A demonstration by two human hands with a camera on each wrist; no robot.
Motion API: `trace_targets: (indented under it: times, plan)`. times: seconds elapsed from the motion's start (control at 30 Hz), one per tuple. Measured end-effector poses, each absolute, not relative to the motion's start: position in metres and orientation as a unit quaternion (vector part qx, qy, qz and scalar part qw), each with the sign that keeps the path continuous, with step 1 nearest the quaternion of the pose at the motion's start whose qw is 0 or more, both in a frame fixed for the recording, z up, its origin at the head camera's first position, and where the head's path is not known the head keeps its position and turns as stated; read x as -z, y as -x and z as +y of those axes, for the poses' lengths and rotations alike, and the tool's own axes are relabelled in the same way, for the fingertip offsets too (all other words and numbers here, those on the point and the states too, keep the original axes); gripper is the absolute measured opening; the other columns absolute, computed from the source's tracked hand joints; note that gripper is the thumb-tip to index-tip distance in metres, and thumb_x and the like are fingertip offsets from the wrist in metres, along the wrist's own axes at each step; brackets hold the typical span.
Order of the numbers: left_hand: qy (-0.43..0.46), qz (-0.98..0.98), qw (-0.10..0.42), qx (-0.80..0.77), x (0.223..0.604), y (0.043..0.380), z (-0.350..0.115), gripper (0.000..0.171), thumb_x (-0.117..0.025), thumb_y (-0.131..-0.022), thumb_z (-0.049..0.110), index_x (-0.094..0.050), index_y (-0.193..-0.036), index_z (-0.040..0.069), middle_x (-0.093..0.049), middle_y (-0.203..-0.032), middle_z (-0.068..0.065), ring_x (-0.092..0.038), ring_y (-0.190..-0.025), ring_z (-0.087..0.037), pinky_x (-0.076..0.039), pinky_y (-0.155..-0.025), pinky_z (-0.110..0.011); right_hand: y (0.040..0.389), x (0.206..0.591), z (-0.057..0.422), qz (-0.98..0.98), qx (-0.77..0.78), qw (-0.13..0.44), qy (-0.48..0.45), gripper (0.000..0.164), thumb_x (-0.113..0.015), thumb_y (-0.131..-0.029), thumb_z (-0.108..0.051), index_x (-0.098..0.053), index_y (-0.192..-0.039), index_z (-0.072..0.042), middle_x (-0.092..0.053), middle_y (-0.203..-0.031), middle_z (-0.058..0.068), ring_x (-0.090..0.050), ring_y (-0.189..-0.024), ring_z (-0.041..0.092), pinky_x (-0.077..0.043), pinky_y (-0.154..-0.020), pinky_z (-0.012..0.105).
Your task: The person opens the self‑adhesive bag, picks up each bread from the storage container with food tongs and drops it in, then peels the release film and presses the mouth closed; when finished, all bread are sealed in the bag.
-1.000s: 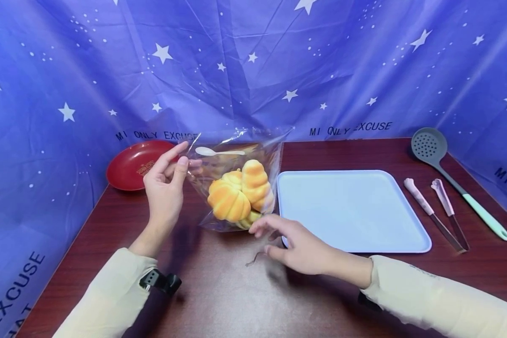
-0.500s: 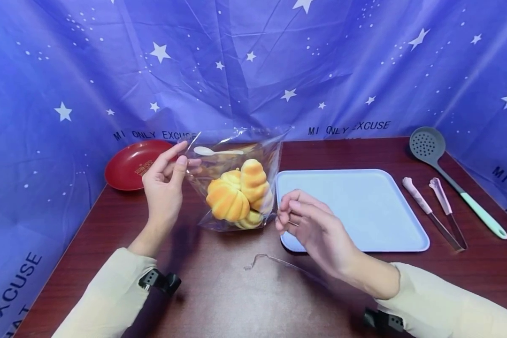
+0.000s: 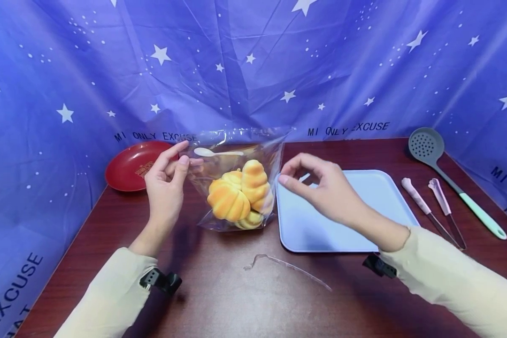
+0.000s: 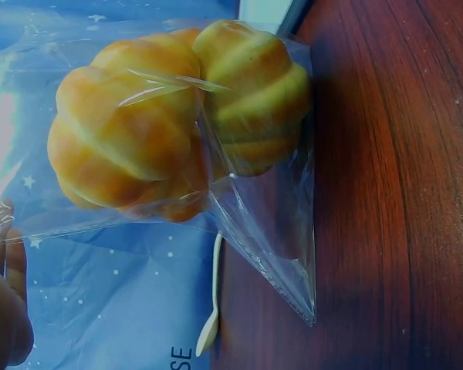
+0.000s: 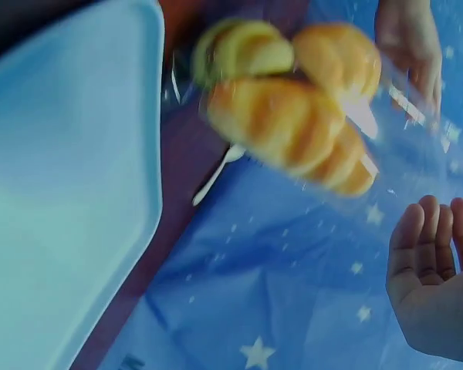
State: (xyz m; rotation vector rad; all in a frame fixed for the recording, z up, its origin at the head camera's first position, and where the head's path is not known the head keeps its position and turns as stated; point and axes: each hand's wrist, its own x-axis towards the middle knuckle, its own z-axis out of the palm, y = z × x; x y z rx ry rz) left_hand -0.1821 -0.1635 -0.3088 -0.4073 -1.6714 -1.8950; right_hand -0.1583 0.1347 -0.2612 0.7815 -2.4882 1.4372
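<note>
My left hand [image 3: 165,188] pinches the left edge of a clear plastic bag [image 3: 232,136] near its top. Inside the bag are several golden bread rolls, among them a ribbed round roll [image 3: 228,199] and a long twisted roll [image 3: 254,180]; a greenish roll [image 4: 255,92] also shows in the left wrist view. The bag stands upright just over the table. At its right edge my right hand [image 3: 325,188] hovers over the tray, thumb and forefinger curved with a gap between them. In the right wrist view the right hand's loosely bent fingers [image 5: 424,247] appear beside the bag.
A pale blue tray [image 3: 350,234] lies right of the bag. Beyond it are tongs [image 3: 441,197] and a slotted skimmer [image 3: 426,146]. Behind the bag lies a white spoon [image 3: 219,153]; at left, a red plate [image 3: 124,171]. A thin clear strip [image 3: 295,267] lies in front.
My right hand has drawn back from the bag's lower right corner, then risen beside its right edge, baring the thin strip on the table. The left hand and bag have barely moved.
</note>
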Motion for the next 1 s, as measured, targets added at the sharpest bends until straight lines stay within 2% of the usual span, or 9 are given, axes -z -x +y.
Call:
trace_targets:
  times: [0.2,0.4,0.47,0.57,0.7,0.83,1.0]
  plan:
    - [0.149,-0.625,0.285,0.711,0.309,0.183,-0.162,0.02,-0.059,-0.101,0.0,-0.068,-0.119,-0.005,-0.078,-0.093,-0.001,-0.075,-0.089,-0.014,-0.058,-0.082,-0.025,0.189,0.257,0.14,-0.844,-0.488,0.107,-0.195,0.024,-0.077,-0.093,-0.021,-0.068,-0.108,-0.004,-0.068,-0.094,0.007,-0.064,-0.08,0.016,-0.052,-0.07,0.022]
    - [0.147,-0.616,0.291,0.717,0.308,0.182,-0.164,0.017,-0.062,-0.1,0.0,-0.072,-0.113,-0.003,-0.078,-0.094,-0.004,-0.075,-0.085,-0.014,-0.059,-0.075,-0.024,0.215,0.249,0.142,-0.828,-0.526,0.046,-0.187,0.038,-0.078,-0.091,-0.021,-0.065,-0.123,-0.004,-0.066,-0.108,0.009,-0.065,-0.096,0.018,-0.053,-0.084,0.025]
    - [0.148,-0.608,0.288,0.725,0.308,0.182,-0.164,0.016,-0.061,-0.1,0.0,-0.072,-0.112,-0.003,-0.078,-0.095,-0.005,-0.076,-0.084,-0.016,-0.06,-0.074,-0.025,0.221,0.247,0.14,-0.826,-0.527,0.024,-0.198,0.039,-0.078,-0.091,-0.02,-0.066,-0.124,-0.005,-0.068,-0.11,0.01,-0.065,-0.1,0.019,-0.052,-0.087,0.027]
    - [0.15,-0.605,0.29,0.726,0.308,0.183,-0.165,0.016,-0.061,-0.1,-0.001,-0.072,-0.111,-0.004,-0.078,-0.095,-0.006,-0.076,-0.086,-0.016,-0.06,-0.078,-0.026,0.225,0.244,0.136,-0.83,-0.515,0.012,-0.212,0.033,-0.079,-0.091,-0.02,-0.072,-0.12,-0.007,-0.071,-0.104,0.009,-0.066,-0.099,0.02,-0.052,-0.087,0.029]
    - [0.155,-0.606,0.294,0.722,0.307,0.183,-0.166,0.016,-0.06,-0.1,-0.002,-0.071,-0.111,-0.005,-0.078,-0.095,-0.006,-0.076,-0.087,-0.016,-0.059,-0.082,-0.026,0.225,0.241,0.13,-0.836,-0.503,0.025,-0.218,0.028,-0.078,-0.091,-0.02,-0.076,-0.115,-0.006,-0.071,-0.094,0.008,-0.065,-0.091,0.019,-0.051,-0.08,0.026]
    - [0.153,-0.601,0.293,0.727,0.306,0.182,-0.168,0.016,-0.06,-0.1,-0.003,-0.071,-0.111,-0.005,-0.078,-0.093,-0.006,-0.076,-0.085,-0.016,-0.059,-0.081,-0.026,0.223,0.24,0.126,-0.834,-0.506,0.039,-0.216,0.031,-0.077,-0.092,-0.018,-0.075,-0.119,-0.003,-0.069,-0.088,0.007,-0.062,-0.082,0.016,-0.048,-0.07,0.023]
    - [0.154,-0.605,0.291,0.725,0.305,0.181,-0.168,0.016,-0.06,-0.1,-0.002,-0.072,-0.112,-0.004,-0.078,-0.094,-0.006,-0.076,-0.085,-0.017,-0.059,-0.081,-0.027,0.222,0.241,0.122,-0.828,-0.516,0.056,-0.214,0.034,-0.077,-0.092,-0.015,-0.072,-0.123,-0.001,-0.071,-0.087,0.005,-0.063,-0.079,0.013,-0.051,-0.073,0.022]
